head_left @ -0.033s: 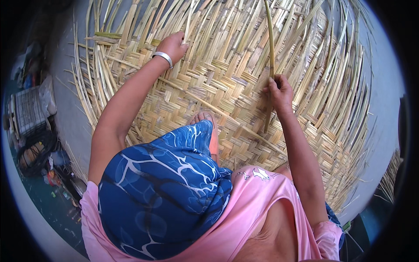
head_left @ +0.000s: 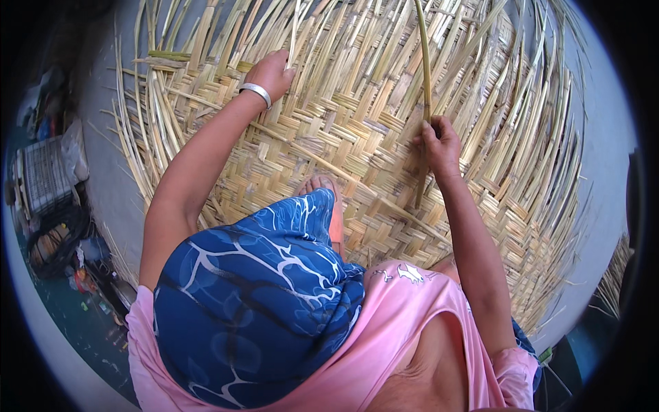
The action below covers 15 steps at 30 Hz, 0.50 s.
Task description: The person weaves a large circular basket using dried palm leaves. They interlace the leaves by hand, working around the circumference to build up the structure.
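Observation:
A large half-woven mat (head_left: 329, 141) of flat straw-coloured strips spreads in front of me, its weave crossing in a diagonal pattern. Long unwoven strip ends fan out at its far side and both flanks. My left hand (head_left: 271, 74), with a silver bangle at the wrist, is closed on a pale strip (head_left: 296, 34) at the far left part of the weave. On the right, my right hand (head_left: 439, 145) pinches a greenish-brown strip (head_left: 425, 62) between thumb and fingers. That strip runs away from me past the far edge, and its lower end hangs over the mat.
My sandalled foot (head_left: 335, 213) stands on the mat's near part. Grey floor (head_left: 113, 172) surrounds it. At the left lie a wire-like crate (head_left: 44, 175), dark coiled cable (head_left: 58, 237) and small clutter. A bundle of stalks (head_left: 611, 278) is at the far right.

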Available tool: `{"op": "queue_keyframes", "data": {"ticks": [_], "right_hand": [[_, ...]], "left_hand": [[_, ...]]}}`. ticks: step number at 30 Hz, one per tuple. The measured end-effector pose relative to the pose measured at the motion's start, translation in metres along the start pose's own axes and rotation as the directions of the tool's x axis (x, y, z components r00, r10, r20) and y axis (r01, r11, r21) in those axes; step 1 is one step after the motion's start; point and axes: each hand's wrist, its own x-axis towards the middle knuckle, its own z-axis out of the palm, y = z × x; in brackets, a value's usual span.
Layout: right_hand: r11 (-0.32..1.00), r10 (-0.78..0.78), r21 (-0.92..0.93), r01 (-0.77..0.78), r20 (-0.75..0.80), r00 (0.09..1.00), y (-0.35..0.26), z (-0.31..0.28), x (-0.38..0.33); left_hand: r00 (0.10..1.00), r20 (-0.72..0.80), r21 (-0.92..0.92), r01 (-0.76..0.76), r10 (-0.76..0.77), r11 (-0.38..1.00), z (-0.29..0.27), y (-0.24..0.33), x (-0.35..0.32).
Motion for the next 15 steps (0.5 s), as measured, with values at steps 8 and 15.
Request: {"op": "queue_keyframes", "data": {"ticks": [8,15], "right_hand": [[1.000,0.007,0.017,-0.007,0.002,1.000,0.002,-0.001,-0.002],[0.998,-0.004,0.058,0.005,-0.012,1.000,0.001,0.001,-0.005]], "left_hand": [[0.992,-0.013,0.197,-0.119,0.124,0.973,-0.012,0.003,0.006],[0.878,0.470,-0.343,0.282,-0.096,0.896,-0.020,0.000,0.037]]}}
